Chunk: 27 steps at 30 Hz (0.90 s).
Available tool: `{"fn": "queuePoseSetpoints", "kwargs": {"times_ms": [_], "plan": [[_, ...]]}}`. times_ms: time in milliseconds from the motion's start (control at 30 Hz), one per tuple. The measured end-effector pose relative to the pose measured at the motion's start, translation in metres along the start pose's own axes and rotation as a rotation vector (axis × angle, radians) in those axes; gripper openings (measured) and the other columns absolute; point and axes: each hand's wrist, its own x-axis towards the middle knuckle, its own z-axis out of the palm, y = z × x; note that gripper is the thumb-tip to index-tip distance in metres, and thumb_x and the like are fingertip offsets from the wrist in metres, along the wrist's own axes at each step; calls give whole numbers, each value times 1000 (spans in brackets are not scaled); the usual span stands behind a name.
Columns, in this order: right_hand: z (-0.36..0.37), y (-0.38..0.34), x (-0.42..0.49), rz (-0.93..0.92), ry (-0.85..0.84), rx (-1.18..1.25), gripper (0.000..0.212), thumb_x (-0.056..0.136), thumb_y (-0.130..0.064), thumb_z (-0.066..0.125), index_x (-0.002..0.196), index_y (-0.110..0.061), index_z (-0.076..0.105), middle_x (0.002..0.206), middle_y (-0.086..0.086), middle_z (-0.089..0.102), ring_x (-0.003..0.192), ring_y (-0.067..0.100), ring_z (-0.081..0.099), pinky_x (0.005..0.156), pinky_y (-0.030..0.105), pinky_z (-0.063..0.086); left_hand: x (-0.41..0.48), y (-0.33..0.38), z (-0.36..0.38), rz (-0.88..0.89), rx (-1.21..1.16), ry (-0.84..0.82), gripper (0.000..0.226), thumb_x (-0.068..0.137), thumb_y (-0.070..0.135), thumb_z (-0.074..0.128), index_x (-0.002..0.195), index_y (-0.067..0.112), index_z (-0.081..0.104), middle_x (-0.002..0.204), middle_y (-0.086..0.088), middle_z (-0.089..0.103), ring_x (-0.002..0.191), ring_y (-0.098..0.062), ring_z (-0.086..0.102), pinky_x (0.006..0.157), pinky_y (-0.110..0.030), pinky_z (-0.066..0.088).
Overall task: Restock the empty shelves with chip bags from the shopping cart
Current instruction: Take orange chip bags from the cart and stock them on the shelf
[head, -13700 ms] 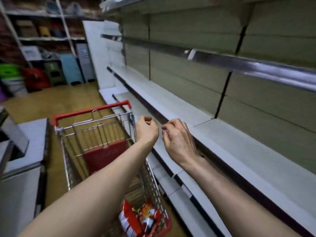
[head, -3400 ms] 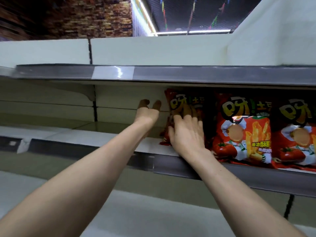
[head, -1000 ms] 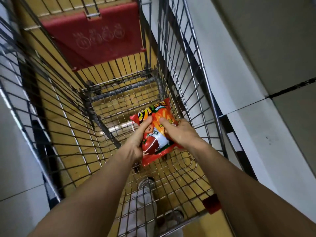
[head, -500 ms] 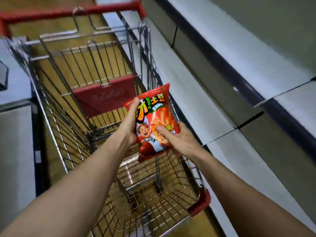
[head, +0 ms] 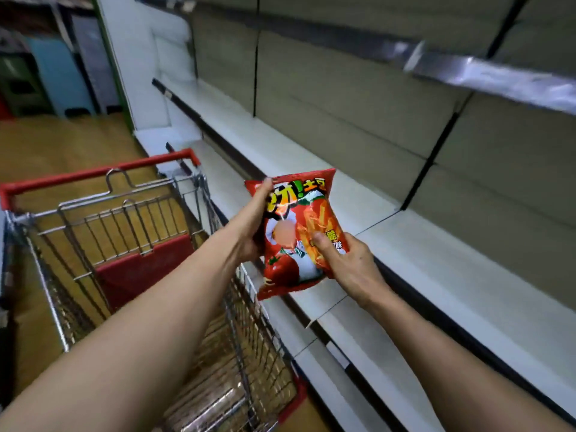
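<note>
Head view: I see chip bag (head: 299, 232) higher than half second ago, out of cart (head: 93, 173), now in front of white shelf (head: 436, 260). Left hand (head: 254, 226) grips bag's left edge; right hand (head: 349, 263) grips lower right, thumb on front.

Yellow wooden floor (head: 62, 145), blue plastic stool (head: 59, 76), white pillar (head: 134, 63)

Bare hands and bare forearms, uncovered down to the picture's lower edge.

The left hand (head: 249, 227) and left forearm (head: 162, 307), seen above the shopping cart (head: 93, 174), are slender and smooth, with a short trimmed thumbnail. The right hand (head: 352, 263) and right forearm (head: 436, 344), right of the shopping cart, show knuckles and faint tendon lines above a bare wrist.
</note>
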Motion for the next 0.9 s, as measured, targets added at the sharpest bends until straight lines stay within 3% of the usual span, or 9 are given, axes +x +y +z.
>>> {"fn": "queuePoseSetpoints", "kwargs": {"times_ms": [100,167,233,300,433,500,600,733,900], "plan": [[-37,-21,-11,-47,121,34,40,81,-60,64,96,-23,64,94,-7,72,85,9,69,79,33,57,-26,16,45,120,85,-134,52,91,55,52,115,11,67,106,-11,73,94,-26,72,75,-36,59],[-63,-39,-20,-76,129,37,43,83,-60,62,105,-23,61,94,-9,69,77,-2,66,65,19,53,-37,24,70,237,94,-140,50,90,46,59,126,11,61,109,-11,73,97,-27,71,74,-35,60],[-86,-55,-28,-100,128,59,39,88,-58,56,112,-28,56,94,-10,67,69,-5,64,55,15,47,-49,37,92,328,103,-131,43,89,40,64,123,13,60,102,-9,75,89,-25,73,71,-35,60],[-107,-69,-36,-139,190,58,44,89,-62,51,114,-27,55,97,-6,67,76,4,64,62,23,45,-62,53,116,372,137,-186,42,88,41,65,121,15,61,102,-9,75,88,-26,73,71,-36,60],[-150,-93,-57,-235,385,139,39,90,-59,51,104,-23,55,85,-5,63,65,7,57,55,23,39,-85,79,169,518,228,-296,44,83,41,70,119,18,59,107,-7,74,95,-27,72,86,-42,58],[-176,-102,-70,-279,470,121,36,91,-57,51,103,-23,55,87,-7,64,70,6,61,57,22,41,-93,83,195,589,293,-327,59,74,45,80,123,23,56,110,-5,73,98,-27,71,91,-47,55],[-213,-111,-91,-312,607,99,36,92,-52,53,110,-22,57,94,-9,65,79,1,61,61,19,44,-109,80,235,704,380,-353,79,61,55,81,128,26,51,115,1,70,101,-19,69,91,-41,53],[-260,-116,-118,-262,758,24,41,92,-55,50,112,-20,59,99,-5,66,95,17,64,74,26,44,-125,74,289,732,410,-463,60,76,34,80,126,21,50,116,0,70,104,-15,68,95,-35,53],[-314,-113,-146,-132,853,-113,58,91,-66,36,111,-17,59,113,9,66,108,30,59,90,38,46,-133,73,356,757,463,-554,52,84,29,75,127,19,49,116,1,70,101,-13,69,94,-32,53]]}}
